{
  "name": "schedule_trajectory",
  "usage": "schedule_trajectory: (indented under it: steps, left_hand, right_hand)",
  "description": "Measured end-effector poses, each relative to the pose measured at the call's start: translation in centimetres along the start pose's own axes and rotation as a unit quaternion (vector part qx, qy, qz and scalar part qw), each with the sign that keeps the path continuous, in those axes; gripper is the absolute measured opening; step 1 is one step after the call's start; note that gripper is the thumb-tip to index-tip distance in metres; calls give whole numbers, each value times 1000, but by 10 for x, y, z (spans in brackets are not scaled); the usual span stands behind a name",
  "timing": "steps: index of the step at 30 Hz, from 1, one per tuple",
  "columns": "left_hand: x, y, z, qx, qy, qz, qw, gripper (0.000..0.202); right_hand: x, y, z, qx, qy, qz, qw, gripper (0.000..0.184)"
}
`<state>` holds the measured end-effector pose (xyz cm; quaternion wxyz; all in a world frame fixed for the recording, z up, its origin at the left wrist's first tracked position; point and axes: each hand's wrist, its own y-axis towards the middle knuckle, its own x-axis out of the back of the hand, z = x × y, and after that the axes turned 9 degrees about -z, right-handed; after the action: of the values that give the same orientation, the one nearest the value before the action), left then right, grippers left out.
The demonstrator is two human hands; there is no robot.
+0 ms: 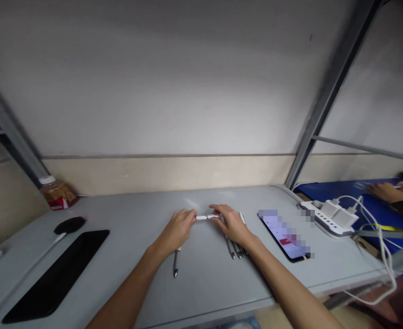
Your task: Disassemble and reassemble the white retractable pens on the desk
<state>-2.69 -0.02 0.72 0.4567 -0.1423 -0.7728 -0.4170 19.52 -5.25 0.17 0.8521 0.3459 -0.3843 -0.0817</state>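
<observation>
A white pen [204, 217] lies level between my two hands, just above the grey desk. The fingertips of my left hand [180, 227] pinch its left end. My right hand [232, 222] has its thumb and fingers closed around the other end, where a bit of red shows. Under my left wrist a single grey pen [175, 265] rests on the desk, its upper part hidden by the hand. Several grey pens [233, 250] lie side by side beneath my right hand and forearm, partly covered by them.
To the right are a lit smartphone [285, 237] and a white power strip [329, 219] with plugs and cables. On the left lie a black mat [57, 276], a black round object [70, 225] and a bottle [58, 194]. Another person's hands [389, 194] are at the blue desk [345, 196].
</observation>
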Motion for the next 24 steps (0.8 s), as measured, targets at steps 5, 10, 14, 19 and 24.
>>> schedule_trajectory:
  steps: [5,10,14,19,24]
  left_hand:
    - [-4,0,-3,0,12,-1,1000,30]
    - [-8,0,-3,19,14,-11,1000,31]
    - [-6,0,-5,22,9,-23,999,31]
    - [-7,0,-6,20,10,-3,1000,32]
    - [-5,0,-9,25,-5,-5,1000,30]
  right_hand:
    - [-1,1,0,18,-27,14,999,14]
    - [0,1,4,20,-41,5,999,20]
    - [4,3,8,39,-84,56,994,22]
    - [1,3,5,60,-121,48,990,11]
    - [-3,2,7,55,-106,36,992,22]
